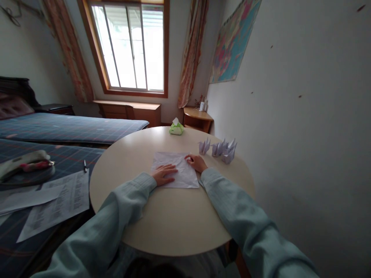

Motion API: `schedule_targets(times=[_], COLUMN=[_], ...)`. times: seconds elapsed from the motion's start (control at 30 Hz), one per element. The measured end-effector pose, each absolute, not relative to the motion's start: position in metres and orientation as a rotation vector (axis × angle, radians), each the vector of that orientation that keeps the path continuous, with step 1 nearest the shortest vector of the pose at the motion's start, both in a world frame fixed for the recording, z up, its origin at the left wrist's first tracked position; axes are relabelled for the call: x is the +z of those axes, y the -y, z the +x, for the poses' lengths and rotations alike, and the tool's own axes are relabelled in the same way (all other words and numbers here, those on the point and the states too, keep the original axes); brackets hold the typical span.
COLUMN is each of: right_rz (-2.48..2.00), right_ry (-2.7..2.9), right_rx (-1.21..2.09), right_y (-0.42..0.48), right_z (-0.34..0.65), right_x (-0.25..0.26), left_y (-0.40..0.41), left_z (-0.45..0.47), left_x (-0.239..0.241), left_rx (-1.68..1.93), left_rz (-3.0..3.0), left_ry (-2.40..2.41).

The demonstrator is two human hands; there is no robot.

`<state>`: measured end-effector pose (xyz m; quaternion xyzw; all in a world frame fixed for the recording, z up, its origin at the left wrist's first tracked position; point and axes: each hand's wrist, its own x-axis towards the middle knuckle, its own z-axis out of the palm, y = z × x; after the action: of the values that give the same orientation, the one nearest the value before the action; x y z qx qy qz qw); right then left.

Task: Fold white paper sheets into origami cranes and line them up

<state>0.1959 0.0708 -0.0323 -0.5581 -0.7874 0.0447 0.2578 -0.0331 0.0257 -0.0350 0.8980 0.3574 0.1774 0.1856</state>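
Observation:
A creased white square of paper (176,170) lies flat on the round beige table (171,220). My left hand (164,174) rests on the paper's left side, fingers stretched flat. My right hand (197,162) presses on the paper's right edge with fingers curled down onto it. Both arms wear pale blue-green sleeves. Three folded white paper figures (218,148) stand in a row just beyond my right hand.
A green tissue pack (176,127) sits at the table's far edge. Left of the table, the bed (72,129) holds printed sheets (58,200), a pen (85,166) and a pouch (27,161). The wall (304,116) runs close along the right.

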Motion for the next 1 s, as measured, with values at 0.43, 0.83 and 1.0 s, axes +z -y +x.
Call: schedule_targets(times=[0.43,0.83,1.0], right_rz=[-1.424,-1.054,-1.122], right_ry=[2.01,1.801,1.889], right_rx=[0.293,1.082,0.956], right_y=[-0.061,-0.065,-0.067], right_z=[0.184,0.185,0.186], right_x=[-0.029,-0.033,-0.034], left_y=[-0.03,-0.04,-0.04], left_z=[-0.037,-0.044,-0.044], left_x=[-0.032,-0.04,-0.037], left_rx=[0.227,0.385,0.343], left_rz=[2.559,2.556,2.52], left_ry=[-1.47,-1.399,-1.556])
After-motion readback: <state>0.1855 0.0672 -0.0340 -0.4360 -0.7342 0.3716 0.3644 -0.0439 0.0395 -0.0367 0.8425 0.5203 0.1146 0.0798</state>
